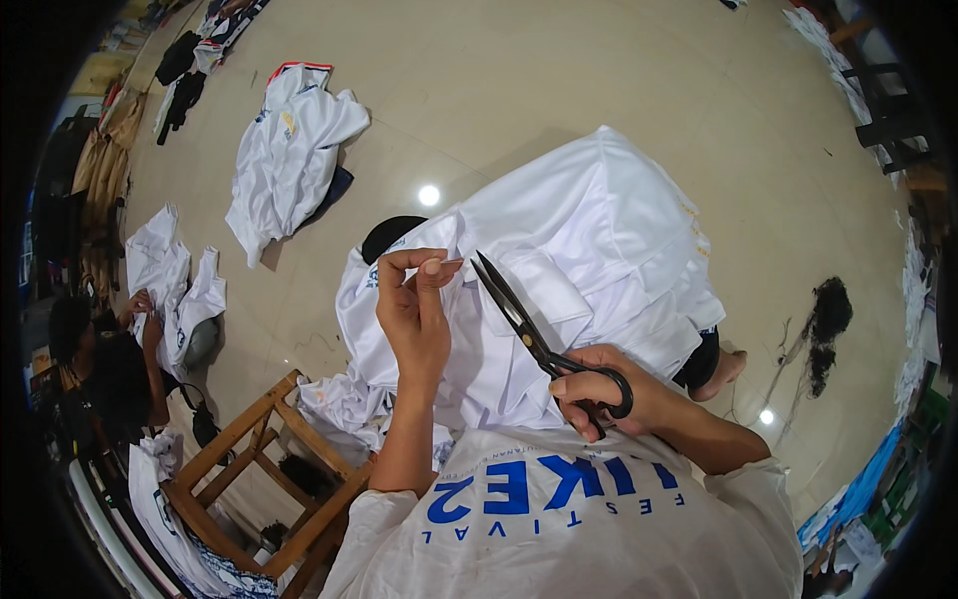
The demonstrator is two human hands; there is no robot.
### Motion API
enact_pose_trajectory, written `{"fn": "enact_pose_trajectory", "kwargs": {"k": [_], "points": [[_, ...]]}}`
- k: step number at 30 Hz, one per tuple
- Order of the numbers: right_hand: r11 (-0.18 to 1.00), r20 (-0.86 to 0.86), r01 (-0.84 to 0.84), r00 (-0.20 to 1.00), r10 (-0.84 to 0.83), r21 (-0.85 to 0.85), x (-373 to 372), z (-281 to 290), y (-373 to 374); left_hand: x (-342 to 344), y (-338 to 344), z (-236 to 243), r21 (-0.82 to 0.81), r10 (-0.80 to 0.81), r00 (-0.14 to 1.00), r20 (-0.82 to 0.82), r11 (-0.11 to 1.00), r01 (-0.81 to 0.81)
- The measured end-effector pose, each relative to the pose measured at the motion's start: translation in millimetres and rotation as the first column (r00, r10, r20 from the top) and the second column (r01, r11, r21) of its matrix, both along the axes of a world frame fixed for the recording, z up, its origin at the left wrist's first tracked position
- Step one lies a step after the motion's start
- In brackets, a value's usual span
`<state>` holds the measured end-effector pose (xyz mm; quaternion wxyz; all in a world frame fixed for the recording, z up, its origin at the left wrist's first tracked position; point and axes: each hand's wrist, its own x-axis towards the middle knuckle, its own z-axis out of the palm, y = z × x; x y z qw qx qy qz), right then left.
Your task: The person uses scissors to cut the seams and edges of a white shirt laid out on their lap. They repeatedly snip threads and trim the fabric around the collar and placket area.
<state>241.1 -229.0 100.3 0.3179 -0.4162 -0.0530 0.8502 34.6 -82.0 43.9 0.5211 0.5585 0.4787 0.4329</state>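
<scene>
A pair of black-handled scissors is gripped in my right hand, its fingers through the loops. The blades point up and to the left, nearly together. My left hand is raised beside the blade tips, thumb and forefinger pinched. Whatever lies between those fingertips is too small to make out. Beneath both hands, white garments are draped across my lap and legs in loose folds. A bare foot shows at their right edge.
A wooden stool stands at my left. Another white garment lies on the tiled floor ahead. Dark thread is tangled at right. On the far left, a person in black handles white cloth.
</scene>
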Motion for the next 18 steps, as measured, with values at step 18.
{"fn": "enact_pose_trajectory", "kwargs": {"k": [18], "points": [[0.999,-0.007,-0.004,1.0,0.003,-0.054,-1.6,-0.7,5.0,-0.7,-4.7,-1.5,0.007,-0.013,1.0,0.012,1.0,0.013]]}}
